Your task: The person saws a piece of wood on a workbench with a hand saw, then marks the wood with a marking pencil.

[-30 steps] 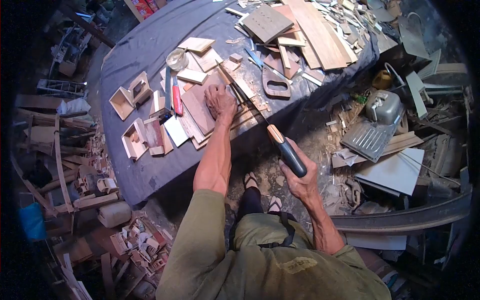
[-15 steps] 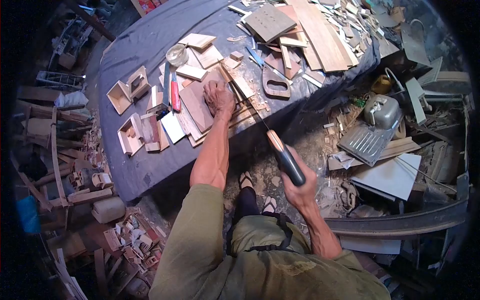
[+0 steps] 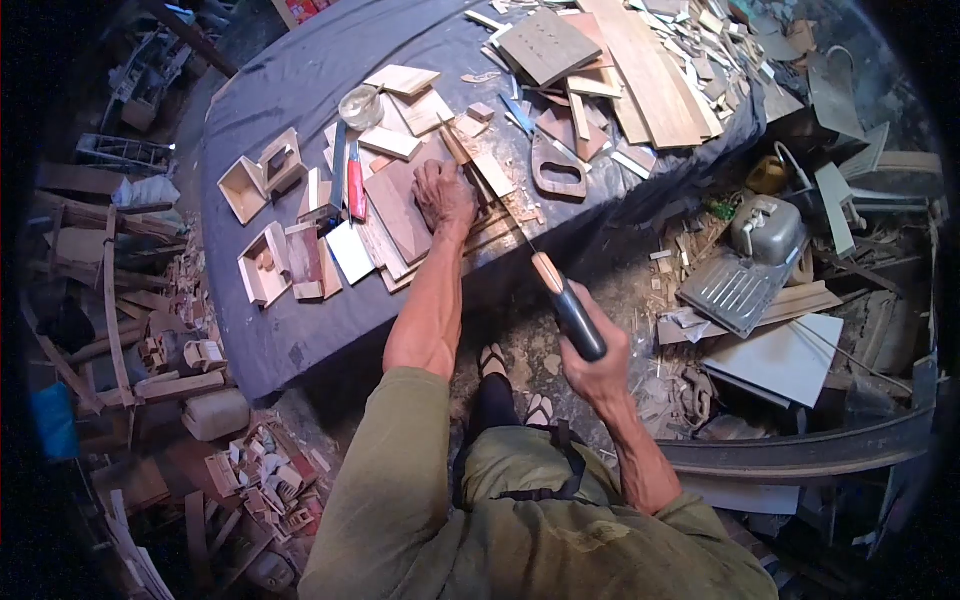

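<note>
My right hand (image 3: 600,358) is wrapped around the black-and-wood handle of a hand saw (image 3: 570,308). Its thin blade points away from me over the table's front edge and lies against the wood beside my left hand. With bent fingers, my left hand (image 3: 443,197) presses down and grips a brown wooden board (image 3: 396,208), which rests on other flat pieces. The cutting edge and the exact point where it meets the wood are hidden. Pale sawdust and chips surround the blade.
A second saw (image 3: 557,168) lies to the right on the cloth-covered table (image 3: 330,352). Small wooden boxes (image 3: 263,262), a red-handled tool (image 3: 356,188) and a glass jar (image 3: 360,107) stand left. Planks (image 3: 650,80) pile up at back right; a metal sink (image 3: 735,295) sits on the floor.
The saw and my right hand have shifted slightly forward, away from me. My left hand stays on the board. The whole view has moved a little.
</note>
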Tool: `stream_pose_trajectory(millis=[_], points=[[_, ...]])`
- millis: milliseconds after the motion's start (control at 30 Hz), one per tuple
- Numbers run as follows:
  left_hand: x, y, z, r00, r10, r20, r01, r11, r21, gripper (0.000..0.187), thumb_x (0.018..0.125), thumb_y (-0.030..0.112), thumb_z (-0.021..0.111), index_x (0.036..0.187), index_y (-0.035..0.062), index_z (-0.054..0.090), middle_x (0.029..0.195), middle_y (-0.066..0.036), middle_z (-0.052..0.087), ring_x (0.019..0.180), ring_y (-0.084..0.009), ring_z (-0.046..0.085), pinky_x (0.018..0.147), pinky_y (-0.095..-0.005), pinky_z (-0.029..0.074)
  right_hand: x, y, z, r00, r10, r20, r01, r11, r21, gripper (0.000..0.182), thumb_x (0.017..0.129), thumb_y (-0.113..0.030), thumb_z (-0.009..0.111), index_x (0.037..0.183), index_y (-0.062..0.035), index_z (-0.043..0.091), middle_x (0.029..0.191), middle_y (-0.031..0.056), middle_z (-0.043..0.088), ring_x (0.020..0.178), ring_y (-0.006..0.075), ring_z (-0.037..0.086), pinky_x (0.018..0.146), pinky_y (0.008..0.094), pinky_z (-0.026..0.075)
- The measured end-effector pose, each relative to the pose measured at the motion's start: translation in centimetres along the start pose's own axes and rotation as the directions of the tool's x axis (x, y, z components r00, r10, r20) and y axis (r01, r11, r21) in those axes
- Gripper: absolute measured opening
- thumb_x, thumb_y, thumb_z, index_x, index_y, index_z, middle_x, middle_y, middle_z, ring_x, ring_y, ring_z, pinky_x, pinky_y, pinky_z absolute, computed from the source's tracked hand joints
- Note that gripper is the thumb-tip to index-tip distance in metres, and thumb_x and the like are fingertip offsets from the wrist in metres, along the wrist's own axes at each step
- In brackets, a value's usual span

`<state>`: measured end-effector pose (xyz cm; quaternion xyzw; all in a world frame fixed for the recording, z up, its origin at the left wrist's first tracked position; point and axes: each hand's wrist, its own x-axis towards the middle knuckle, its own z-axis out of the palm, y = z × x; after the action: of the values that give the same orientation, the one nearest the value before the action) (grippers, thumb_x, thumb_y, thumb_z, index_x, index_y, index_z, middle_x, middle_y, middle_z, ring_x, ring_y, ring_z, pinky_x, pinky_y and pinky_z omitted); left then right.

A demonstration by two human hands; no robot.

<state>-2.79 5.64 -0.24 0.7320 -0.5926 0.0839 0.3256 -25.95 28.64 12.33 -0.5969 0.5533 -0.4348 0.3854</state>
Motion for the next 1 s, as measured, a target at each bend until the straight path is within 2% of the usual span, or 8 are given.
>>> stream_pose_trajectory(millis=[67,167,267,467,633,733,867,1000], points=[[0.2,0.3,-0.2,0.999,-0.042,0.031,0.041,0.999,0.010,0.017,0.085,0.014,0.061,0.097,0.0102,0.072,0.103,-0.009,0.059,0.108,-0.0296,0.053,0.091,-0.0452,0.043,0.2,-0.6,-0.5,0.992,0.121,0.044,-0.122,0.992,0.019,0.063,0.077,0.003,0.062,0.139,-0.0077,0.056,0.079,0.0099,0.065,0.067,0.0109,0.060,0.064,0.0283,0.051],[0.2,1.1,-0.6,0.997,-0.069,0.031,0.069,0.998,0.005,0.017,0.084,0.013,0.062,0.097,0.0102,0.072,0.104,-0.009,0.059,0.109,-0.0298,0.052,0.091,-0.0453,0.042,-3.8,-0.7,-2.3,0.998,-0.028,-0.063,0.026,0.999,-0.025,0.062,0.076,0.004,0.061,0.137,-0.0057,0.058,0.088,0.0137,0.070,0.074,0.0128,0.065,0.068,0.0279,0.052],[-0.1,0.5,-0.3,0.998,-0.055,0.018,0.055,0.998,-0.014,0.018,0.083,0.013,0.062,0.097,0.0103,0.072,0.105,-0.009,0.059,0.109,-0.0301,0.052,0.092,-0.0455,0.042,-7.0,-0.9,-4.2,0.998,-0.035,-0.051,0.036,0.999,0.005,0.061,0.076,0.005,0.061,0.136,-0.0043,0.059,0.098,0.0163,0.072,0.081,0.0145,0.068,0.072,0.0276,0.053],[0.0,0.2,0.3,1.000,-0.031,0.003,0.031,0.999,0.007,0.015,0.084,0.012,0.060,0.093,0.0074,0.071,0.104,-0.011,0.059,0.110,-0.0306,0.052,0.092,-0.0460,0.042,0.2,-0.2,-0.1,0.999,0.040,-0.017,-0.039,0.998,0.057,0.060,0.078,0.002,0.063,0.137,-0.0075,0.058,0.082,0.0053,0.061,0.068,0.0096,0.054,0.063,0.0263,0.047],[0.1,0.6,-0.1,0.999,-0.047,-0.003,0.047,0.998,-0.029,0.014,0.085,0.012,0.059,0.092,0.0072,0.070,0.101,-0.011,0.059,0.108,-0.0311,0.053,0.091,-0.0458,0.042,-4.9,-1.6,-4.3,1.000,0.010,0.005,-0.010,1.000,-0.015,0.064,0.074,0.007,0.061,0.137,-0.0010,0.056,0.105,0.0170,0.073,0.085,0.0148,0.070,0.073,0.0275,0.054],[0.0,0.6,-0.2,1.000,-0.020,-0.018,0.019,0.999,-0.049,0.014,0.084,0.012,0.060,0.093,0.0072,0.070,0.101,-0.012,0.059,0.107,-0.0311,0.053,0.090,-0.0457,0.042,-5.3,-1.6,-4.4,0.996,-0.084,-0.026,0.084,0.996,-0.009,0.063,0.075,0.006,0.061,0.138,-0.0029,0.057,0.102,0.0154,0.073,0.080,0.0150,0.070,0.070,0.0273,0.054],[0.2,0.4,-0.2,0.999,-0.033,0.014,0.033,0.999,0.000,0.015,0.086,0.017,0.064,0.096,0.0077,0.071,0.102,-0.011,0.060,0.106,-0.0315,0.053,0.090,-0.0471,0.043,-0.7,-0.2,-1.2,0.990,0.134,0.051,-0.133,0.991,-0.011,0.061,0.078,0.002,0.062,0.138,-0.0055,0.057,0.104,0.0165,0.072,0.088,0.0137,0.069,0.075,0.0260,0.053],[0.3,1.0,-0.1,1.000,-0.026,0.001,0.026,1.000,-0.007,0.015,0.087,0.016,0.061,0.095,0.0080,0.071,0.101,-0.011,0.059,0.105,-0.0307,0.053,0.090,-0.0459,0.042,-3.7,-0.5,-3.4,0.999,0.007,-0.045,-0.007,1.000,0.006,0.059,0.079,0.006,0.061,0.137,-0.0026,0.057,0.108,0.0164,0.072,0.093,0.0158,0.069,0.080,0.0263,0.053]])
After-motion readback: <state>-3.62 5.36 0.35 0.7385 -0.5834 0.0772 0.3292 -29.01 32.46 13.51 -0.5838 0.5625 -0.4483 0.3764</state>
